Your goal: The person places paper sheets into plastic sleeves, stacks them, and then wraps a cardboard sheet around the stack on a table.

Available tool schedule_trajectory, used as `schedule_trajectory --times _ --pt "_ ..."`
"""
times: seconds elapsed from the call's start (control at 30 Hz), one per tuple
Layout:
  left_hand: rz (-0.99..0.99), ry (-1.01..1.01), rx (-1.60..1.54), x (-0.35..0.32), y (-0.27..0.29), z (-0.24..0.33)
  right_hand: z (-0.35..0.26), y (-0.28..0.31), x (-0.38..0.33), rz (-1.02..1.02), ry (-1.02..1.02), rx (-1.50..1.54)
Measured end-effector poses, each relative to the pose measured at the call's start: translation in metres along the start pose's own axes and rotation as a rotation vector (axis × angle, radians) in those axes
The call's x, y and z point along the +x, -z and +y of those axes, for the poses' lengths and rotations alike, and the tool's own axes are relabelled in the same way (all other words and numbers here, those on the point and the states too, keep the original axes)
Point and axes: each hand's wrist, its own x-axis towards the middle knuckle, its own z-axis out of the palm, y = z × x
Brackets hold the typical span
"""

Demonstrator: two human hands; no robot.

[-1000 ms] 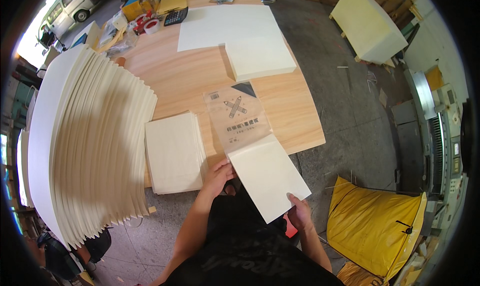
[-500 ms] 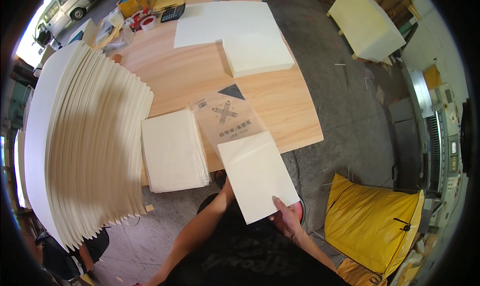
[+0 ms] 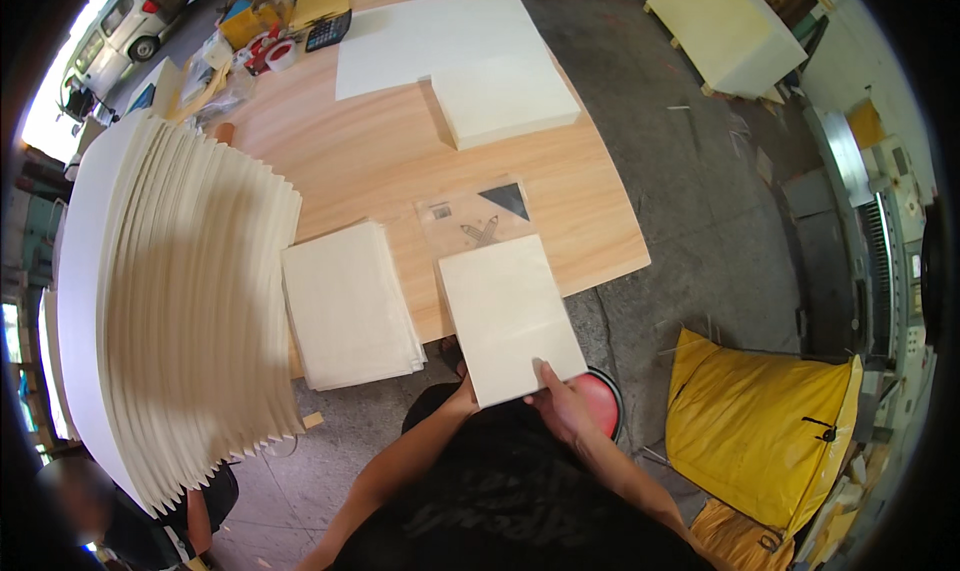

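Observation:
A thin stack of cream paper sheets (image 3: pixel 513 316) is tilted across the table's near edge. My right hand (image 3: pixel 562 404) grips its near right corner, thumb on top and fingers underneath. At the near left edge of the stack is my left hand (image 3: pixel 464 399), its fingers hidden beneath the paper. From under the stack's far end shows a clear plastic bag (image 3: pixel 455 229) with crossed pencils printed on it and a dark corner triangle. I cannot tell whether the sheets are inside it. To the left lies a pile of similar packs (image 3: pixel 352 306) on the table.
A tall, fanned heap of large sheets (image 3: pixel 195 281) fills the table's left side. Farther back are a white paper block (image 3: pixel 510 101), a calculator (image 3: pixel 329 31) and tape rolls (image 3: pixel 281 55). A red round stool (image 3: pixel 600 406) and yellow bag (image 3: pixel 765 431) stand right; another person (image 3: pixel 200 516) is lower left.
My hands and the paper stack have moved a little away from my body. The stack covers more of the plastic bag, and more of the red stool shows.

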Motion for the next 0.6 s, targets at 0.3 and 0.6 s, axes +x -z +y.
schedule_trajectory --times 0.3,0.6 --pt "0.039 0.068 0.219 0.003 0.045 -0.016 0.013 -0.007 0.034 -0.199 -0.269 -0.073" --pt "0.069 0.168 0.268 -0.009 0.017 0.018 -0.020 -0.030 0.064 -0.208 -0.196 -0.025"
